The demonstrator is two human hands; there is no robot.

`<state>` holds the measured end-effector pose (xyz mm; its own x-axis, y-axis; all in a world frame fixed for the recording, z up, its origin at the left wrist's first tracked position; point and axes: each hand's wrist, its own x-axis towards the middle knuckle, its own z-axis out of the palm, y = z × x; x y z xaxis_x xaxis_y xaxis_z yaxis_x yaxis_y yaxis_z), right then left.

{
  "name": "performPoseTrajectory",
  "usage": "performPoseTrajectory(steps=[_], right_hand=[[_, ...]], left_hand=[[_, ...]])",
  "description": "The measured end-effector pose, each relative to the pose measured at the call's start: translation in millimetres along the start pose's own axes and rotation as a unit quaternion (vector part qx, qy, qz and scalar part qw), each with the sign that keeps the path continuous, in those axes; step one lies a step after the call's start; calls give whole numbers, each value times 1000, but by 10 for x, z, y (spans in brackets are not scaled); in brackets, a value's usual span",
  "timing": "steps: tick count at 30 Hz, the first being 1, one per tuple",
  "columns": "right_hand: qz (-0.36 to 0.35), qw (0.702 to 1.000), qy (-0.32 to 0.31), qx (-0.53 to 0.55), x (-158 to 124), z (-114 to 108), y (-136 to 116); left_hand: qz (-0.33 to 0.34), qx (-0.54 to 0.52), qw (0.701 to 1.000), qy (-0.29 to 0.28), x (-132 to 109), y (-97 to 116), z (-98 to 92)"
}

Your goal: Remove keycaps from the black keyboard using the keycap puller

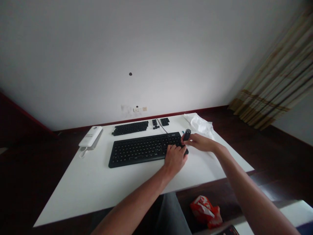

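A black keyboard [141,150] lies across the middle of a white table [97,186]. My left hand [174,159] rests on its right end, fingers curled down over the keys. Beside it, my right hand [201,142] pinches a small black tool-like object [187,134] upright above the keyboard's right corner. Behind the keyboard sit rows of loose black keycaps [130,127], with two smaller clusters [164,121] further right.
A white power bank [91,136] with a cable lies at the table's back left. Crumpled white cloth or paper [200,125] sits at the back right. A red packet [205,211] lies on the dark floor by my legs. A curtain [276,91] hangs at right.
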<state>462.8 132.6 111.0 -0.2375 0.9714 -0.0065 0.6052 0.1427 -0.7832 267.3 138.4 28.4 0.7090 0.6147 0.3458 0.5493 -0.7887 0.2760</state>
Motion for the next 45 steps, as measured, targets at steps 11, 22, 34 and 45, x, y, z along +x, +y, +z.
performPoseTrajectory(steps=[11, 22, 34, 45], right_hand=[[57, 979, -90, 173, -66, -193, 309], [72, 973, -65, 209, 0, -168, 339], [36, 989, 50, 134, -186, 95, 147], [85, 937, 304, 146, -184, 698, 459]], left_hand=[[-7, -31, 999, -5, 10, -16, -56], [-32, -81, 996, 9, 55, -58, -58], [-86, -78, 993, 33, 165, -190, -134], [-88, -86, 992, 27, 158, -127, -98]])
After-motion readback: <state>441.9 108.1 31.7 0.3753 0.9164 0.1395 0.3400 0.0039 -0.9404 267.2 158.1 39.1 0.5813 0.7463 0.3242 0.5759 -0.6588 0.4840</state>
